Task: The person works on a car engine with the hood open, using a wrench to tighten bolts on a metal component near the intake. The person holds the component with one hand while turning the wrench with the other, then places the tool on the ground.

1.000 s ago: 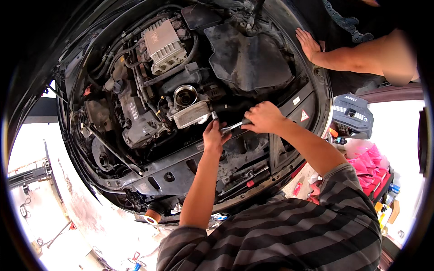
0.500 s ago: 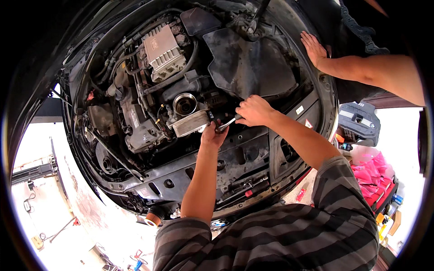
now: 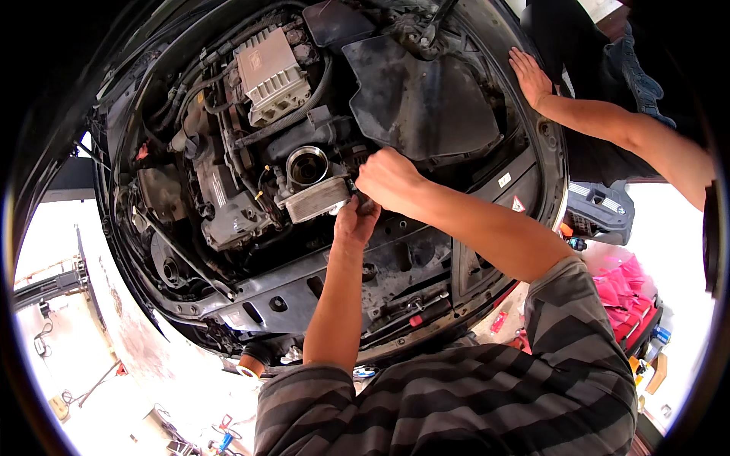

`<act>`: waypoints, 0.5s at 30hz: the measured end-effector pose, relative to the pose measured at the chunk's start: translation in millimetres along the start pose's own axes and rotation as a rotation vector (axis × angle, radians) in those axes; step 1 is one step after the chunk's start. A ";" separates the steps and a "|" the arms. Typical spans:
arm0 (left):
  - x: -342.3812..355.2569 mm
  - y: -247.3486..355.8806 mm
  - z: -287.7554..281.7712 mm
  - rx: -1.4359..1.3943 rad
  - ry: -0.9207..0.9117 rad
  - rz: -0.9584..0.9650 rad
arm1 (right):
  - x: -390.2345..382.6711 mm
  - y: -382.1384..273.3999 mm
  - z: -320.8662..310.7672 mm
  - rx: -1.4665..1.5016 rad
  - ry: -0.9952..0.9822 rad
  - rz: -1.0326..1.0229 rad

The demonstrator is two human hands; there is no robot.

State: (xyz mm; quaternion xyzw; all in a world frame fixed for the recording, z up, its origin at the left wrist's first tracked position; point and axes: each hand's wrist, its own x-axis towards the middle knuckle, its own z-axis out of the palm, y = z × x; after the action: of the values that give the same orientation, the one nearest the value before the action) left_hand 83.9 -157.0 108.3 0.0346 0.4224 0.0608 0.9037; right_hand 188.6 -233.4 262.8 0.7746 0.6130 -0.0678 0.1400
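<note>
My left hand [image 3: 356,219] is closed at the right end of a finned metal cooler block [image 3: 318,201], its fingers around the head of a ratchet wrench. Just above and to the right, my right hand [image 3: 389,181] is a closed fist over the handle, which it mostly hides. Above the block sits an open round filter housing [image 3: 308,166] with a bright metal rim. The fastening point under the fingers is out of sight.
A co-worker's hand [image 3: 531,77] rests on the fender edge at right. A dark plastic cover [image 3: 426,99] lies right of the housing, and a ribbed metal module [image 3: 270,72] above it. A brown cylindrical filter [image 3: 252,366] stands at the front edge. Pink cloth [image 3: 617,285] lies lower right.
My right hand has swung up and left, close to my left hand, and the wrench handle seen before is now hidden. My left hand stays by the block. The view has shifted slightly.
</note>
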 end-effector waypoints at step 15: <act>27.9 -11.4 -14.2 0.069 0.167 0.165 | -49.0 16.2 114.2 0.309 0.158 0.212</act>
State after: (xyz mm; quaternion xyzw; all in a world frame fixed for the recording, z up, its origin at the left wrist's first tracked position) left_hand 91.6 -164.2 76.7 0.0952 0.4940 0.1230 0.8555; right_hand 200.2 -316.7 169.8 0.8500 0.5193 -0.0852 -0.0227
